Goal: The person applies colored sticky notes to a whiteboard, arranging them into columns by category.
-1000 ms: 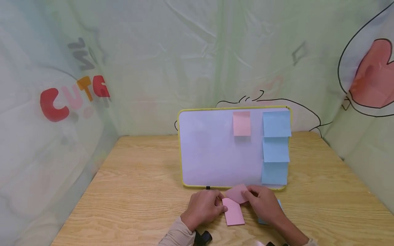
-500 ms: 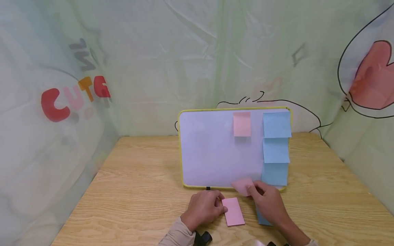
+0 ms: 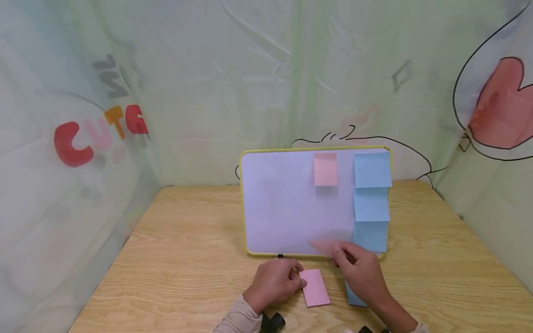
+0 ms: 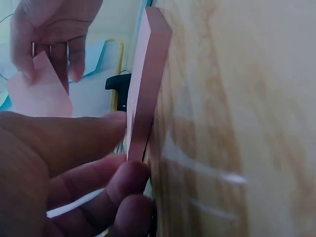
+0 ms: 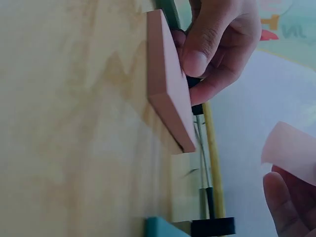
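Observation:
My left hand [image 3: 276, 283] grips the left edge of a pink sticky note pad [image 3: 315, 289] lying on the table, thumb on its top. In the left wrist view, the thumb and curled fingers meet at one end of the pad [image 4: 150, 74]. Between thumb and fingers my right hand [image 3: 361, 270] pinches a single pink sticky note [image 3: 324, 246], held up in front of the whiteboard's [image 3: 291, 208] lower edge. That loose note [image 5: 291, 150] bends slightly in the right wrist view. Under the right hand lies a blue sticky note pad [image 3: 355, 296], partly hidden.
The yellow-framed whiteboard stands upright on the wooden table [image 3: 187, 240]. A pink note [image 3: 325, 169] is stuck near its top, and three blue notes [image 3: 372, 204] run down its right side. Printed curtains [image 3: 208, 92] hang behind and at both sides.
The right hand has lifted the pink note off the pad and raised it toward the board's lower edge. My left hand has stayed on the pad.

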Demonstrator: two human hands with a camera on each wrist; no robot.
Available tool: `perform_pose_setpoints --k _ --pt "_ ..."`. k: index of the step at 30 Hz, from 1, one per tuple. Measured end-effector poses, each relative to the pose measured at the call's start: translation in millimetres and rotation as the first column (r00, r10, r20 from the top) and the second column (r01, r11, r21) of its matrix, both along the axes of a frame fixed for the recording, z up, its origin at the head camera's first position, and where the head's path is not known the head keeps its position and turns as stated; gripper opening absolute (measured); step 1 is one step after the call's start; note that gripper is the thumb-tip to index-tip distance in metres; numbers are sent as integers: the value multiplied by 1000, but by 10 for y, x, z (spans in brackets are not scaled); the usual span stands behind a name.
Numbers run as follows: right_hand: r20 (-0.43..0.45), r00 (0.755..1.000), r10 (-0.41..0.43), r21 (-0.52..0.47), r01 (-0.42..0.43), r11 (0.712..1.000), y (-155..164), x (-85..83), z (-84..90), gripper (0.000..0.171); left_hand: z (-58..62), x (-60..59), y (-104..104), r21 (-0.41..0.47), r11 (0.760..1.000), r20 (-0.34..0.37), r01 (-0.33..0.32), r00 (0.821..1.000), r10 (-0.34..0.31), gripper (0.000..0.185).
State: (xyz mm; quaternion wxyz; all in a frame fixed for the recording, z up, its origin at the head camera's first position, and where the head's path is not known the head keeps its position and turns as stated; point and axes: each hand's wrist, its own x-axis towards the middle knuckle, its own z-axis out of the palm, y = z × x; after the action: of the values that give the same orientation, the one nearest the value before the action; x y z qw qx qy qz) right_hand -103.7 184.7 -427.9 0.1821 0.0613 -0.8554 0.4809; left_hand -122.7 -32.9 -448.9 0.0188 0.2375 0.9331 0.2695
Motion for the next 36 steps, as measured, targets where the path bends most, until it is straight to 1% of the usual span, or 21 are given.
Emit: perform_pose_setpoints --k 2,5,7,8,10,12,13,15,17,18,20,21,23,26,28,30,33,36 --pt "-54 999 2 22 -1 1000 2 -13 13 14 4 -21 13 27 1000 6 -4 1000 4 17" --pt "-167 986 23 70 -11 997 4 -38 33 26 39 -51 47 109 994 -26 -9 1000 12 12" --pt "-262 964 54 107 -27 994 9 -61 40 31 81 -65 81 177 984 -77 -13 997 27 11" --pt "-314 947 70 131 -30 991 12 -76 43 33 106 -71 100 217 976 -101 -12 994 35 11" --pt "-409 907 99 176 -28 984 17 -109 54 34 159 -76 140 305 952 -134 -11 989 55 10" --pt "-502 856 125 219 -14 976 21 -150 78 31 219 -76 175 400 917 -140 -7 988 68 8" --pt "-536 833 136 240 -5 971 23 -170 91 28 250 -76 191 452 892 -131 2 989 64 8" --pt "-604 782 156 269 16 963 22 -213 119 26 311 -77 222 554 832 -107 28 994 38 14" --pt "-657 734 175 301 42 953 16 -249 147 33 370 -81 247 636 770 -86 53 996 2 23" --pt "-670 719 185 317 52 947 14 -262 160 38 398 -86 260 665 744 -81 67 997 -18 27" --pt "-707 679 198 329 68 942 4 -289 180 39 448 -99 288 701 707 -84 93 995 -48 34" --pt "-718 665 206 337 73 939 -1 -298 191 39 470 -104 300 710 697 -88 101 995 -55 36" --pt "-740 635 222 350 81 933 -3 -314 212 37 512 -112 330 714 691 -101 115 993 -61 36" --pt "-769 597 229 359 106 927 -6 -330 236 36 551 -125 376 712 692 -116 121 992 -54 33" --pt "-775 587 234 373 127 919 -6 -337 254 37 568 -137 404 713 691 -121 117 992 -43 33" --pt "-784 575 235 382 148 912 -4 -354 270 37 583 -163 434 721 685 -121 110 992 -32 33" --pt "-789 565 242 397 169 902 2 -392 294 36 604 -210 475 733 673 -117 98 993 -17 33" --pt "-790 561 248 406 174 897 9 -432 307 37 620 -247 517 743 663 -109 91 994 -14 35"
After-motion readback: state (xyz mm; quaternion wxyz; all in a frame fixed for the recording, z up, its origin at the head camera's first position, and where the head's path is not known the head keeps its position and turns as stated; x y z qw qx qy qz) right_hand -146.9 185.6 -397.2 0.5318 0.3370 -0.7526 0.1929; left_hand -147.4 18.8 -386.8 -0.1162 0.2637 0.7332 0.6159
